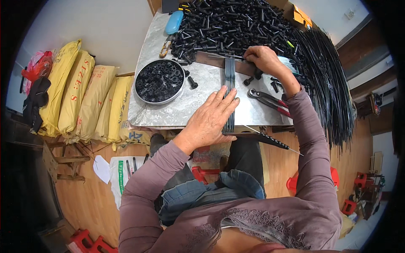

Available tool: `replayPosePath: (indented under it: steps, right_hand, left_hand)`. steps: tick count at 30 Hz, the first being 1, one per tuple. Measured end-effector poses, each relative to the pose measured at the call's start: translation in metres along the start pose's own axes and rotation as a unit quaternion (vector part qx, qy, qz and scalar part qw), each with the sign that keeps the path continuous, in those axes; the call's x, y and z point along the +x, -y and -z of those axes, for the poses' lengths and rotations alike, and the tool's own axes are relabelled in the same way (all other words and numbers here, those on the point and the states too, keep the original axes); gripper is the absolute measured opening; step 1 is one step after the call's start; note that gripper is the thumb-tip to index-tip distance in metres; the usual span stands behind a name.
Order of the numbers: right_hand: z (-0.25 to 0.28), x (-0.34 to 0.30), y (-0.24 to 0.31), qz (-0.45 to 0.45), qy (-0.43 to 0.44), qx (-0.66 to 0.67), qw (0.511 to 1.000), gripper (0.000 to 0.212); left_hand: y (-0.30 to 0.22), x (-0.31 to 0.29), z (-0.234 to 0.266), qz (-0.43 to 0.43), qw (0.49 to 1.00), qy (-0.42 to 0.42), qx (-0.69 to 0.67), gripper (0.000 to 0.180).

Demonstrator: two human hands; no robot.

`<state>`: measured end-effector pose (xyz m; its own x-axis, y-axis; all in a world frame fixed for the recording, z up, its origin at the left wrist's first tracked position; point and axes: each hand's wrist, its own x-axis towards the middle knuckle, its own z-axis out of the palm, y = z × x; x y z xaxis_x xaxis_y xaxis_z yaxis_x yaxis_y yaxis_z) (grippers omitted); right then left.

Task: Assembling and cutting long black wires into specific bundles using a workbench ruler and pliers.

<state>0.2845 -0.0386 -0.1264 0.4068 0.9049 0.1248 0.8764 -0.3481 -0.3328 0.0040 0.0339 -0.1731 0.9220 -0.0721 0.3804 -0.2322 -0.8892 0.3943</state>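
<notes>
A row of thin dark metal strips (230, 80) lies side by side across the near part of the table. My left hand (213, 111) rests on them with fingers stretched out; its thumb is mostly hidden. At their far end, a thin metal rod (217, 56) runs crosswise above a flat brown bar (206, 59). My right hand (265, 59) is closed, its fingertips pinching the rod's right end. Below the left hand, a thin wire strung with small black pieces (272, 140) sticks out past the table edge. Red-handled pliers (268, 100) lie to the right of the strips.
Black tubular parts (228, 29) are heaped at the back. A round tin (159, 82) of small black rings stands left, near a blue case (174, 22) and scissors (165, 47). Long black rods (327, 84) hang over the right edge. Yellow sacks (76, 92) lean on the wall.
</notes>
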Motion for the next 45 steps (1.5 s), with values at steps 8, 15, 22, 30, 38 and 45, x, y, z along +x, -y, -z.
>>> replayPosePath:
  steps: [8, 15, 22, 30, 38, 45]
  right_hand:
    - [-0.012, 0.006, 0.018, 0.086, -0.16, -0.027, 0.983, 0.014]
    - [-0.025, -0.047, 0.065, 0.281, -0.08, -0.183, 0.939, 0.033]
    - [0.0, -0.062, 0.087, 0.26, 0.0, -0.025, 0.965, 0.037]
    - [0.007, -0.157, 0.16, 0.081, 0.427, 0.653, 0.62, 0.05]
    - [-0.081, -0.222, 0.145, -0.002, 0.53, 0.622, 0.576, 0.025]
    - [-0.108, -0.245, 0.112, -0.03, 0.583, 0.589, 0.559, 0.024]
  left_hand:
    - [0.001, 0.004, -0.001, -0.001, 1.0, 0.003, 0.012, 0.096]
    - [0.002, 0.0, -0.002, -0.024, 0.999, -0.003, 0.039, 0.093]
    - [-0.024, 0.02, 0.124, -0.172, 0.975, -0.126, -0.058, 0.03]
    - [-0.03, 0.0, 0.19, 0.026, 0.913, -0.328, -0.24, 0.032]
    - [-0.043, -0.096, 0.085, 0.294, 0.856, -0.29, -0.311, 0.041]
    - [-0.105, -0.148, 0.058, 0.482, 0.759, 0.264, -0.349, 0.041]
